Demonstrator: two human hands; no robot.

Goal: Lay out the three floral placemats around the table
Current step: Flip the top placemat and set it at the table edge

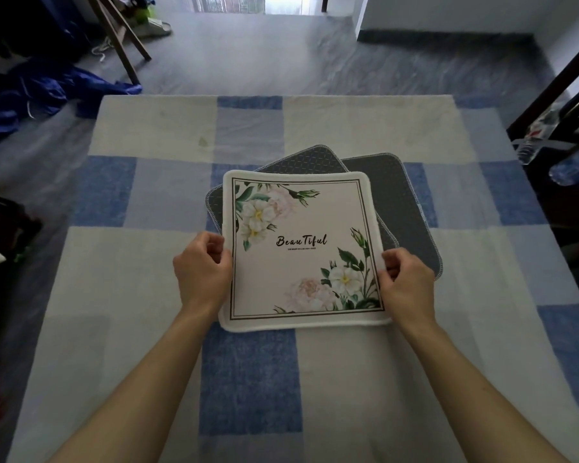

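Observation:
A white square placemat (301, 225) with pink and white flowers and the word "Beautiful" lies face up at the middle of the table. My left hand (201, 269) pinches its left edge, and my right hand (406, 282) pinches its right edge. Under it lie two more placemats with their dark grey backs up: one (308, 160) turned at an angle and poking out behind, the other (405, 202) sticking out to the right. Their floral sides are hidden.
The table wears a blue and cream checked cloth (147, 195). A dark chair with plastic bottles (549, 142) stands at the right edge. Blue fabric (41, 91) and wooden legs (121, 38) are on the floor at the far left.

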